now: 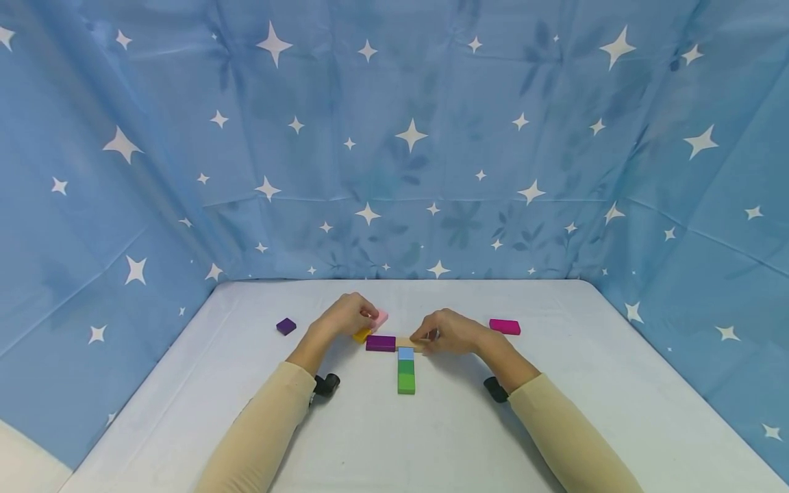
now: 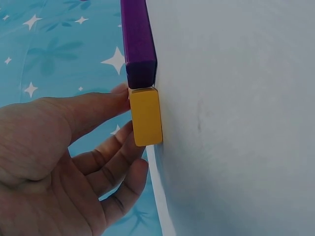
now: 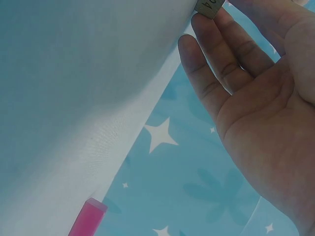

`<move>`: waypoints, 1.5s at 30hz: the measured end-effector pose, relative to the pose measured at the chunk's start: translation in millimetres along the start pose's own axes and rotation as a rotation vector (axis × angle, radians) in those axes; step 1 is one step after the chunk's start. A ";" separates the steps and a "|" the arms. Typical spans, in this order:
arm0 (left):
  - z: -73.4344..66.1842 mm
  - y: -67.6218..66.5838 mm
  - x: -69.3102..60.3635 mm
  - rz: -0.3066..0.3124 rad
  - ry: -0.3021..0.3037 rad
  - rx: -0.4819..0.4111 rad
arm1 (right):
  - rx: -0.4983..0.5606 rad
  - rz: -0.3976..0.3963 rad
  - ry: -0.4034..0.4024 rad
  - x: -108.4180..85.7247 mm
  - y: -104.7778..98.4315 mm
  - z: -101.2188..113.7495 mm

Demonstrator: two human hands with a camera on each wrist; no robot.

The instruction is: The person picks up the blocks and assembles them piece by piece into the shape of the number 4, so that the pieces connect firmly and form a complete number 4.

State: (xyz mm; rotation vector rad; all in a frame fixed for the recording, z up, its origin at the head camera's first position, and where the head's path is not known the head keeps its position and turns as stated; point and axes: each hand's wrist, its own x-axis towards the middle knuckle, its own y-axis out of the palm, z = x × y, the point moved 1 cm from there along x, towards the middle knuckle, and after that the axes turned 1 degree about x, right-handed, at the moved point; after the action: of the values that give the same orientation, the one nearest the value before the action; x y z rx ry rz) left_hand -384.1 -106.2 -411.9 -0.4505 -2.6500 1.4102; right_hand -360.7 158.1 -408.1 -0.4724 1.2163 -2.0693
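My left hand pinches a yellow block between thumb and fingers, against the end of a purple block. A light pink block lies just beyond those fingers. My right hand pinches the end of a plain wooden block, which lines up with the purple one; a printed number shows on its end in the right wrist view. From this row a column runs toward me: a light blue block, a darker green block and a bright green block.
A dark purple block lies apart on the left of the white table. To the right sits a magenta block. Blue curtains with white stars hang behind the table and on both sides.
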 end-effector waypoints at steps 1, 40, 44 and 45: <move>0.0 -0.1 -0.1 -0.001 0.002 0.003 | -0.001 0.000 0.002 0.0 0.0 -0.3; 63.4 -88.2 -31.2 -0.014 -0.002 -0.098 | -0.010 -0.007 -0.017 -2.0 0.0 0.8; 80.3 -94.9 -37.7 0.000 -0.029 -0.108 | 0.000 -0.008 -0.013 -2.2 0.3 0.8; 85.1 -96.0 -39.3 0.003 -0.043 -0.115 | 0.000 -0.008 -0.012 -2.3 0.4 0.8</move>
State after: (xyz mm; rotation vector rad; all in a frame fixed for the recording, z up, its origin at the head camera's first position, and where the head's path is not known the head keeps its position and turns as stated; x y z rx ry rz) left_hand -386.4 -236.3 -379.0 -0.4399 -2.7765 1.2866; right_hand -358.5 159.0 -408.0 -0.4899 1.2092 -2.0698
